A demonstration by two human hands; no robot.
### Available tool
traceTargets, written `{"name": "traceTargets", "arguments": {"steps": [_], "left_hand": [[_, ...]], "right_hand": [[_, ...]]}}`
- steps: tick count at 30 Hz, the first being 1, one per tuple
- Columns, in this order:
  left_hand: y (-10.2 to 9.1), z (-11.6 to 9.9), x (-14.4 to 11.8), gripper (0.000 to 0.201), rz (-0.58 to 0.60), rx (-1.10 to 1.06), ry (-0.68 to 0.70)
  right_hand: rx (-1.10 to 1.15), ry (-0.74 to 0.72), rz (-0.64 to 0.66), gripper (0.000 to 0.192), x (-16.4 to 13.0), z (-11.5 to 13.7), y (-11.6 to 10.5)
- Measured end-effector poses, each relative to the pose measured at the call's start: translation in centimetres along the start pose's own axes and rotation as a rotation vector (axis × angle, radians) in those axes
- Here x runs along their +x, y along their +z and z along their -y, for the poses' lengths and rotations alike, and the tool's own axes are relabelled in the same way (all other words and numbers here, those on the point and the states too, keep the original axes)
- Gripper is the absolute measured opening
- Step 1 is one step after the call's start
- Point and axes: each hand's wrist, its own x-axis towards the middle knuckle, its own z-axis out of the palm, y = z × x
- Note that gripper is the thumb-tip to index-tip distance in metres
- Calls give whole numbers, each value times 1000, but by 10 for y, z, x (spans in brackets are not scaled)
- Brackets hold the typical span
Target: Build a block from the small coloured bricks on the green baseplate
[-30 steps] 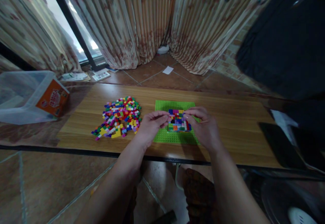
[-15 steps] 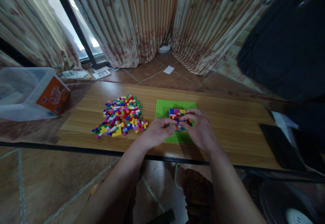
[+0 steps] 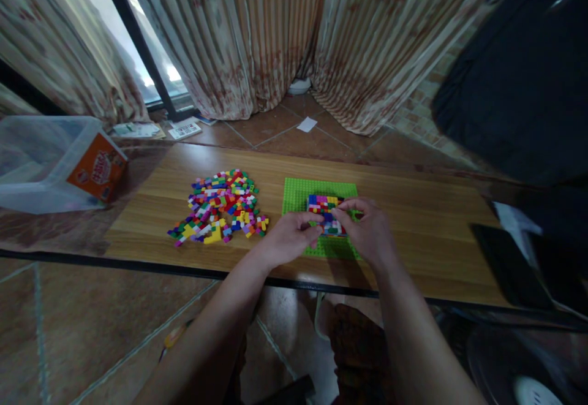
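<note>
Brick block (image 3: 325, 202) sitting on green baseplate (image 3: 296, 190); left hand (image 3: 292, 234) working over baseplate's left side, right hand (image 3: 368, 227) over right; fingertips pinching narrowly, contents unclear; even downward pressing probably suiting best.

Bright multicoloured toy bricks on a lime-green baseplate (image 3: 294, 192), against brown wood grain.
The brick block (image 3: 324, 201) is a patchwork of blue, pink, yellow, red and white; the loose bricks (image 3: 223, 200) mix red, yellow, green, blue, purple, orange, pink and white. The tabletop (image 3: 427, 227) is warm brown with lengthwise grain and a black front edge (image 3: 138, 261). Cream curtains (image 3: 275, 37) carry stripes and rusty-red blotches. A clear box (image 3: 27, 200) wears an orange label (image 3: 98, 169) with white lettering. Pale lines grid the brown floor tiles (image 3: 96, 313).
</note>
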Motion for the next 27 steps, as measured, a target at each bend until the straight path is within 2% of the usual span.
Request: {"name": "traceTargets", "arguments": {"steps": [8, 13, 22, 25, 27], "left_hand": [[1, 7, 2, 27, 15, 30, 66], [3, 10, 2, 23, 22, 50, 101], [4, 10, 2, 30, 65, 153, 101], [-8, 6, -3, 31, 45, 177, 91], [-27, 3, -8, 31, 19, 218, 89]], "right_hand": [[-150, 80, 50, 27, -1, 2, 4], [-170, 46, 44, 27, 0, 0, 5], [-203, 33, 62, 31, 1, -3, 9], [-170, 48, 70, 33, 0, -5, 8], [-142, 57, 68, 34, -1, -5, 7]]}}
